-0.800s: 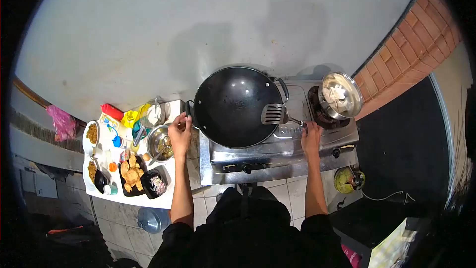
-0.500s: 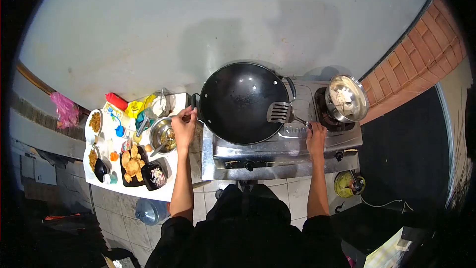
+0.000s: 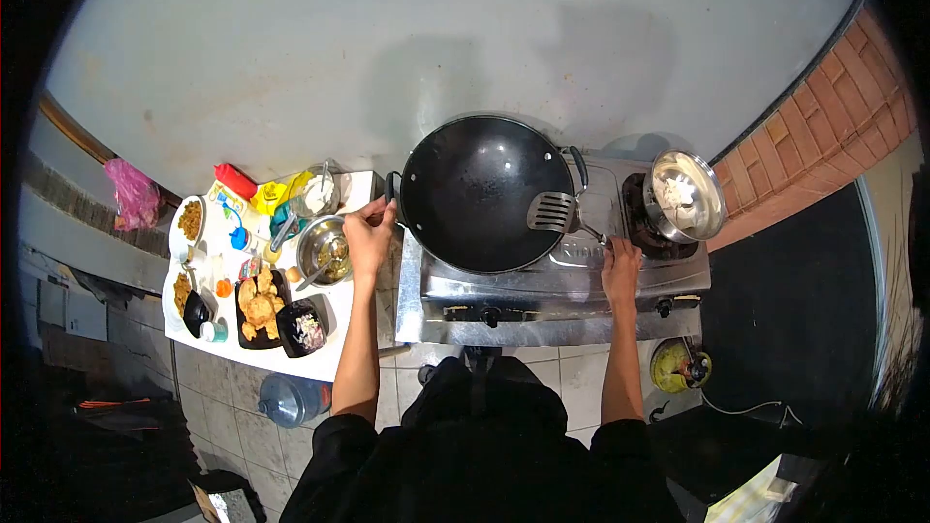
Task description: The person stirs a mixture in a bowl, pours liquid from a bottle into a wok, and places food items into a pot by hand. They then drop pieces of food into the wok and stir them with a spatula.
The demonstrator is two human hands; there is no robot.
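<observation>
A large black wok [image 3: 475, 189] sits on the left side of the stove, its inside dark with a light sheen. At its left side, my left hand [image 3: 368, 237] is closed with its fingertips at the lower end of the black loop handle [image 3: 391, 185]. My right hand [image 3: 621, 266] grips the handle of a metal slotted spatula [image 3: 553, 212]. The spatula's blade lies over the wok's right inner wall, and its shaft crosses the rim. Right of the wok, a steel pan [image 3: 715, 201] with pale, whitish food stands on the second burner.
On the left, a white table [image 3: 315, 364] carries a steel bowl [image 3: 304, 250] with a spoon, a black tray of fried pieces [image 3: 260, 308], a small black dish [image 3: 284, 334], plates and a red bottle [image 3: 233, 179]. A green gas cylinder [image 3: 668, 368] and a water jug [image 3: 286, 401] stand below.
The view has shifted slightly, so the wok appears a little higher and further right. Both hands keep their holds, and the spatula stays at the wok's right side.
</observation>
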